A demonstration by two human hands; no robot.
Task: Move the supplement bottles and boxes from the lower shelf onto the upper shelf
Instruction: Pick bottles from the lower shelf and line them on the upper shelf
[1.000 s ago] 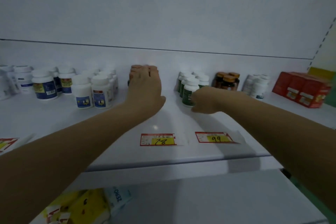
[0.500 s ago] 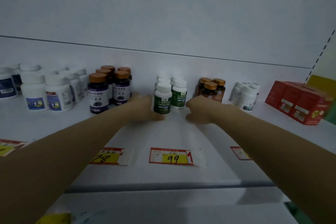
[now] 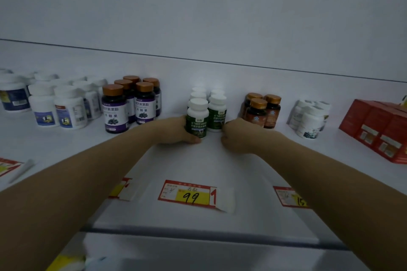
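On the upper shelf (image 3: 198,160) stands a cluster of white-capped, green-label bottles (image 3: 217,114). My left hand (image 3: 174,130) is wrapped around the front left green-label bottle (image 3: 197,121), with the thumb in front of its base. My right hand (image 3: 240,136) has its fingers curled against the right side of the front right bottle; a firm grip is not clear. Both forearms reach in from the bottom corners.
Purple-label bottles with copper caps (image 3: 114,110) stand left of the hands, with white bottles (image 3: 68,110) further left. Brown bottles (image 3: 257,112), more white bottles (image 3: 308,121) and red boxes (image 3: 378,130) stand to the right. Price tags (image 3: 191,194) lie along the shelf front.
My left hand left the purple-label bottles and moved right to the green-label cluster. Both hands closed in on that cluster from either side. The view shifted rightwards and closer.
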